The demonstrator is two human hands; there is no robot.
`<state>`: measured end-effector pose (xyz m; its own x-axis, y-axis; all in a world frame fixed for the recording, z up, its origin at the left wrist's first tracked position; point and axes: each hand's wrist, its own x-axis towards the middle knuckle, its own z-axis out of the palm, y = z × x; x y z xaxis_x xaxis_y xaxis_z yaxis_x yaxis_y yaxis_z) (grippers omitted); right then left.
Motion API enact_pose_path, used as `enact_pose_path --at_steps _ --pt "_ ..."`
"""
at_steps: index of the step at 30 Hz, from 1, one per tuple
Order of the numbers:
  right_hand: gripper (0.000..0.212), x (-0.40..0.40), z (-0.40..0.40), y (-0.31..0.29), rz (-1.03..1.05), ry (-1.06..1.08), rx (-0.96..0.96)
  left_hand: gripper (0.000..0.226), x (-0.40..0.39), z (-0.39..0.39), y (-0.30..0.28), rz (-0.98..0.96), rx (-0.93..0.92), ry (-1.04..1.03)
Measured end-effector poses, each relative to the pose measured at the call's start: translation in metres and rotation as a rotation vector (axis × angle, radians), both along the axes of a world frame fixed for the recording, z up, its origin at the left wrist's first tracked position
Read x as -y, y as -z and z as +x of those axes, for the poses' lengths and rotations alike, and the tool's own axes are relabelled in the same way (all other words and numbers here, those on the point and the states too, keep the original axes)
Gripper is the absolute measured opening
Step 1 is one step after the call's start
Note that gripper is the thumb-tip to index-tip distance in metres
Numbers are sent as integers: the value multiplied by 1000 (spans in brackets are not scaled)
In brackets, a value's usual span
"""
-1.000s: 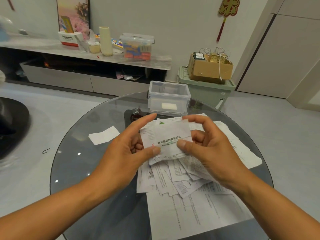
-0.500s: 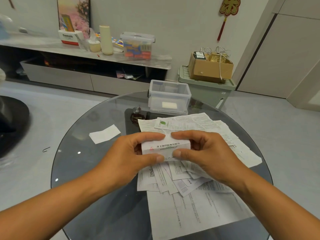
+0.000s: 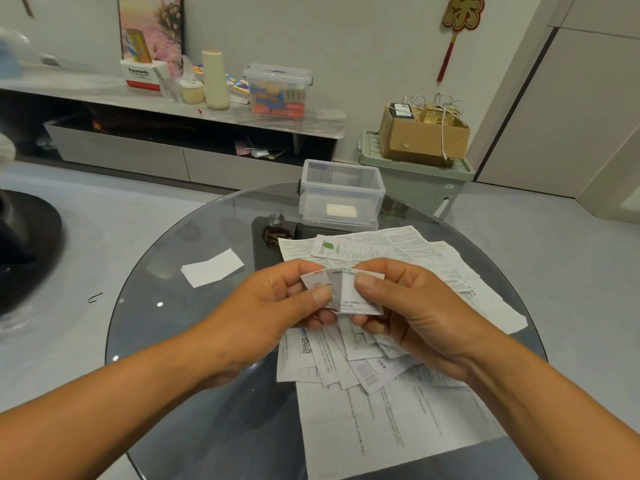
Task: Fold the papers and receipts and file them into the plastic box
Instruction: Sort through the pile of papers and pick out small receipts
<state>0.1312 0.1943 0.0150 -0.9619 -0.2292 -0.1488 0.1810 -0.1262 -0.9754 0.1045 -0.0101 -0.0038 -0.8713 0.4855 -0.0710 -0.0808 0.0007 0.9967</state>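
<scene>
Head view: the left hand [image 3: 277, 303] and right hand [image 3: 412, 306] both pinch a small folded receipt [image 3: 346, 292], thumbs on top, held above the loose papers [image 3: 381, 393] spread over the glass counter [image 3: 194, 341]. The clear box [image 3: 341, 195] stands open at the far side, one folded slip inside. The fold looks partway done; uneven thumb pressure could skew the crease, and a bulky wad may spring open once dropped in. A sleeveless forearm could also sweep papers off the edge.
</scene>
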Motion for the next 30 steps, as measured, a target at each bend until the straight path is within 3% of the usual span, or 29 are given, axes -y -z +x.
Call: enact_pose_path --at_steps 3,7,9,12,15,17,20,24,27,30 --pt "10 3 -2 5 127 99 -106 30 -1 0 3 9 36 -53" --pt "18 2 -2 6 51 98 -87 25 -3 0 6 -51 49 -139" --pt "24 2 0 3 136 83 -136 39 -2 -1 8 -43 66 -221" --pt "10 3 1 4 247 145 -264 56 1 1 7 -120 -87 -211" --pt "10 5 1 8 262 197 -309 34 2 2 3 -110 -140 -186" --pt "14 6 0 7 200 189 -216 15 0 3 1 -126 -213 -205" --pt "23 8 -2 7 99 86 -14 14 -1 2 3 -201 -349 -248" --pt "24 10 1 9 122 130 27 14 -3 6 -1 -71 -200 -169" --pt "27 10 2 15 171 118 -2 30 -5 10 0 57 20 -103" --pt "22 11 4 15 246 97 -56 38 -5 10 2 70 41 -143"
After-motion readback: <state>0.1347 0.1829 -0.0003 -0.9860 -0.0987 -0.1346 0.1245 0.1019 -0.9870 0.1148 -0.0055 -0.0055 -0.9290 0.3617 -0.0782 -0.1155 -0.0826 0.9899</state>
